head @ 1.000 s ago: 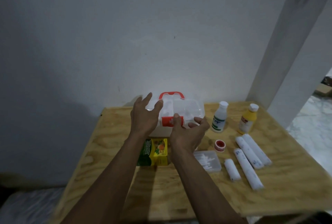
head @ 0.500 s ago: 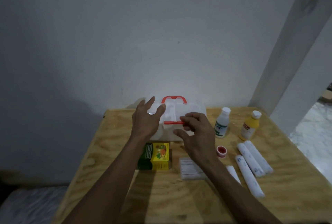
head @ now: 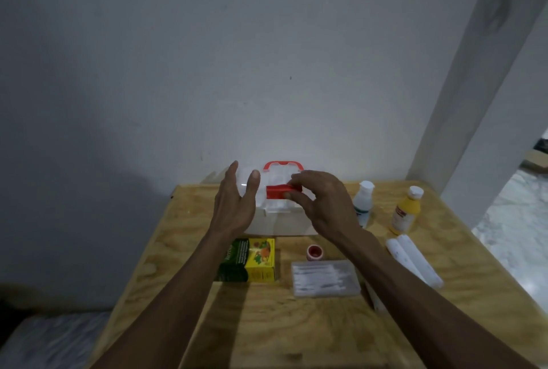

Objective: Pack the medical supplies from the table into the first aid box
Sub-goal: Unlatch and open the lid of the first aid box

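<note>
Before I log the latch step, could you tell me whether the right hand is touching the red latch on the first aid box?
Touching. The head view shows the right hand pinching the red latch of the first aid box between thumb and fingertips.

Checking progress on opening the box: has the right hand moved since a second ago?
Yes. The right hand rose from the first aid box front to pinch the red latch, lifting it.

The red latch [head: 283,191] of the first aid box [head: 278,214], which lay flat against the front a second ago, has been swung up and is now pinched between the thumb and fingers of the right hand [head: 323,205]. That hand has been shifted from the front edge up onto the lid. The clear swab case [head: 324,278], half hidden before, is now uncovered.
</note>
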Demonstrator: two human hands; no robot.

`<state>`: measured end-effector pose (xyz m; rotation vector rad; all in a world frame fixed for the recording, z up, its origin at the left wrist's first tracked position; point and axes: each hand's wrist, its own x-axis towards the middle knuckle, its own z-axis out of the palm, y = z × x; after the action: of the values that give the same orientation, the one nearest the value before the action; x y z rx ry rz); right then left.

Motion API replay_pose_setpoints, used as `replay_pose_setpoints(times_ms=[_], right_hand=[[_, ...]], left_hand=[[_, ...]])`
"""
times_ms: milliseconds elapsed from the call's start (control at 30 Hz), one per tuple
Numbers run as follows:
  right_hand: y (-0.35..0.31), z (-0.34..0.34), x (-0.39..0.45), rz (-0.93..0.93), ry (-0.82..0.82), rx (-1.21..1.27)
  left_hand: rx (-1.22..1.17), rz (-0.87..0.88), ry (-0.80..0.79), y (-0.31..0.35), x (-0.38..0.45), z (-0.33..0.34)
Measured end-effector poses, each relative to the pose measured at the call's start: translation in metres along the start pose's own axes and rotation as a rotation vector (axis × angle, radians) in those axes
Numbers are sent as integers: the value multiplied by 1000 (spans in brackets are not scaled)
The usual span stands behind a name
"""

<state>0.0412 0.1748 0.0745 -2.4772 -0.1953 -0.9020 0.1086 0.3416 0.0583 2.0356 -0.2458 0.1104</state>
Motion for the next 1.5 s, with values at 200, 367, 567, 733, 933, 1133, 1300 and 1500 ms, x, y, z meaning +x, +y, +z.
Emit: replay_pose_setpoints(times_ms=[200, 367, 567, 733, 933, 1133, 1300, 1500], right_hand=[[-2, -10, 30, 51, 33, 42], [-3, -19, 70, 95, 83, 109], [7, -17, 116, 141, 131, 117], [24, -3, 149, 202, 187, 89], [38, 15, 173, 256, 255, 28], [52, 27, 176, 215, 295, -17], [60, 30, 171, 167, 250, -178], [58, 26, 167, 182, 165, -283]], left_hand=[[-105, -40, -17, -3, -6, -2], [-7, 39, -39, -5, -1, 2], [258, 27, -103, -19, 5, 11], [311, 57, -119, -26, 7, 15], [317, 78, -65, -28, 6, 18], [282, 96, -39, -25, 5, 19], [286, 101, -41, -27, 6, 19], [283, 109, -44, -27, 6, 18]])
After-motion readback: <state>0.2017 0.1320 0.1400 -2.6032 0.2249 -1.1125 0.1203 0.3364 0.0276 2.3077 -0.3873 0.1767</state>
